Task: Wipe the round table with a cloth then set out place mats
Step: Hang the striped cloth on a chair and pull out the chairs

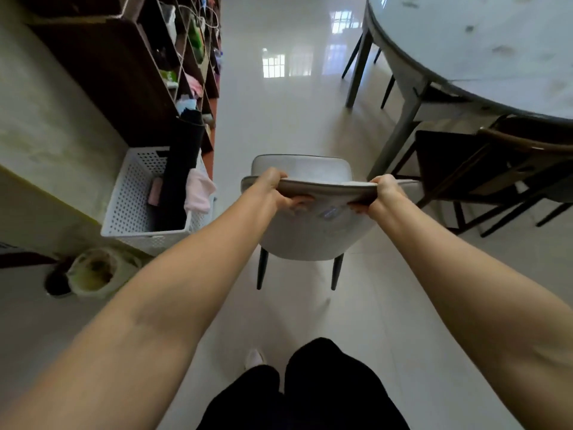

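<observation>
A light grey chair (313, 234) stands on the tiled floor in front of me, its back toward me. My left hand (274, 189) grips the left end of the backrest's top edge. My right hand (379, 193) grips the right end. The round white table (465, 51) fills the upper right, its top marked with smudges. A white perforated basket (133, 200) at the left holds a rolled dark mat (179, 169) and a pink cloth (200, 192).
A dark wooden chair (502, 169) is tucked under the table at the right. Tall shelves (173, 63) full of items line the left wall. A small pot (93, 271) sits on the floor near the basket. Glossy floor stretches ahead between shelves and table.
</observation>
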